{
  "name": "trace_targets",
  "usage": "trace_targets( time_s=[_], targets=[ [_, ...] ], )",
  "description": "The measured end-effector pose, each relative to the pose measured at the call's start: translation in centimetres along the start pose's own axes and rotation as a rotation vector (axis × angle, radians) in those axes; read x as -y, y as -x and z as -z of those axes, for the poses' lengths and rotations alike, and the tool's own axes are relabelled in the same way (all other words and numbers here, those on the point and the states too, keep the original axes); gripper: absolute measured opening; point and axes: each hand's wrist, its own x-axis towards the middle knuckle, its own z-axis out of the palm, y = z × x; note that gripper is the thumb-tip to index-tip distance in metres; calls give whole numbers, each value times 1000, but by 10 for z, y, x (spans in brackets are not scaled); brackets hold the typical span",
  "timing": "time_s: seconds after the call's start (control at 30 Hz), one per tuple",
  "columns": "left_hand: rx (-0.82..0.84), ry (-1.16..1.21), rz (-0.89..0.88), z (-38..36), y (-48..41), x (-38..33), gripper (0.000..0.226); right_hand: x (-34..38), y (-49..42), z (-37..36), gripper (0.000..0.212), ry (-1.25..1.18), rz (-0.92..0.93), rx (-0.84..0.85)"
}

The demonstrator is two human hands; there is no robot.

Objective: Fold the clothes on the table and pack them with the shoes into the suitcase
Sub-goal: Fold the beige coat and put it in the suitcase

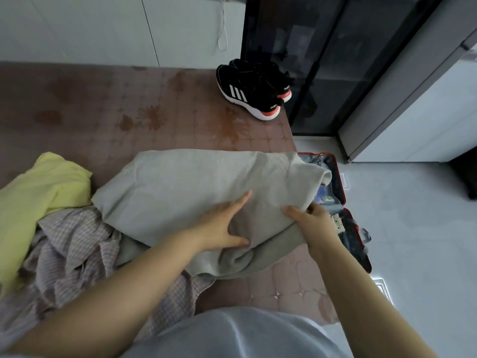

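Note:
A pale grey-green knit garment point(196, 182) lies spread across the middle of the brown table point(103, 104). My left hand point(224, 226) rests flat on its near part, fingers straight. My right hand point(312, 220) grips the garment's right edge, thumb on top and fingers under the cloth. A yellow garment point(44, 187) and a checked pinkish one point(74, 241) are heaped at the left. Two black sneakers point(253, 91) with white stripes and coral heels stand at the table's far right corner. An open red-rimmed suitcase point(340, 192) lies on the floor to the right, partly hidden by the knit garment.
A dark glass-fronted cabinet point(322, 60) stands behind the sneakers. White floor tiles point(418, 241) stretch to the right of the table. A white wall with a hanging cord point(222, 34) runs along the far side. Something dark point(464, 177) sits at the right edge.

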Motion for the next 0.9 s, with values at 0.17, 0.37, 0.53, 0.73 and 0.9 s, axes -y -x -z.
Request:
trace_targets(
  time_s=[0.17,0.37,0.53,0.73,0.9],
  targets=[
    [-90,933,109,45,27,9,40,68,49,-50,37,284,405,166],
    [-597,1163,169,144,92,57,53,80,91,-168,40,885,725,432],
    [-580,555,314,168,109,80,132,34,101,-246,73,1168,757,611],
    [-645,-79,401,154,52,94,110,9,116,-260,66,1178,913,755],
    [-682,-32,412,164,24,105,76,-3,120,-252,52,909,1040,771]
  ],
)
